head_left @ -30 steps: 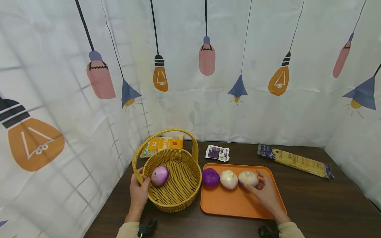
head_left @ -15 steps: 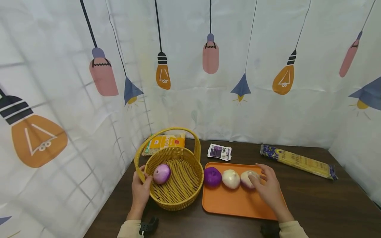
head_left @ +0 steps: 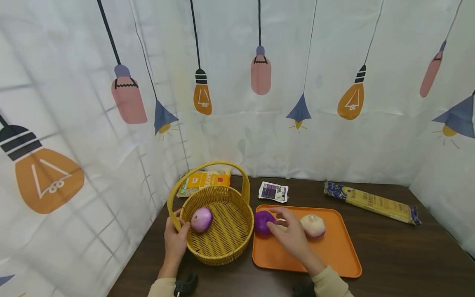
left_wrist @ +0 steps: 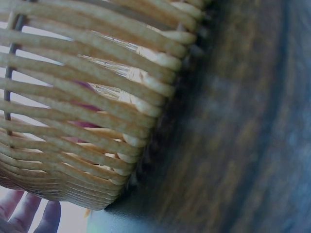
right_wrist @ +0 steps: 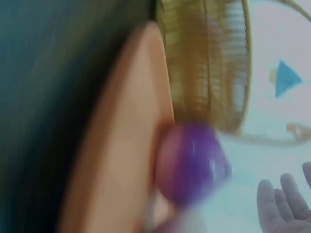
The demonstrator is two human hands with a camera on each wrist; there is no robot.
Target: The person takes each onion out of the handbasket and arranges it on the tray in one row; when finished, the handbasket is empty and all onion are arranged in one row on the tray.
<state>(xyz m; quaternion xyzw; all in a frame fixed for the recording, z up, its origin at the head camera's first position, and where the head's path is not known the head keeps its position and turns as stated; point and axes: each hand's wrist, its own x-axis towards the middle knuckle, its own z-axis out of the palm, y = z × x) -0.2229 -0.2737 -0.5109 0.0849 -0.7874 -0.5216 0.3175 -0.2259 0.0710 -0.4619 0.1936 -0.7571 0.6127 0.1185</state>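
My left hand [head_left: 175, 244] grips the left side of a yellow wicker basket [head_left: 228, 229], thumb at the rim near the handle's base. Inside the basket lies a light purple onion [head_left: 202, 219]. Over an orange tray [head_left: 330, 253], my right hand [head_left: 294, 239] hovers with spread fingers, its tips close to a dark purple onion [head_left: 262, 223]. The hand mostly covers a white onion beneath it. To its right sits another whitish onion [head_left: 313, 225]. In the right wrist view, the right fingers [right_wrist: 287, 196] look extended, apart from the purple onion [right_wrist: 190, 165].
Behind the basket lies an orange-labelled grain bag [head_left: 205, 179]. A small purple-and-white packet [head_left: 273, 192] is behind the tray. At the back right lies a long yellow package [head_left: 371, 203]. A patterned curtain [head_left: 230, 136] hangs behind the dark table [head_left: 400, 251].
My right hand has left the rightmost whitish onion and moved left across the tray toward the dark purple one. My left hand stays on the basket.
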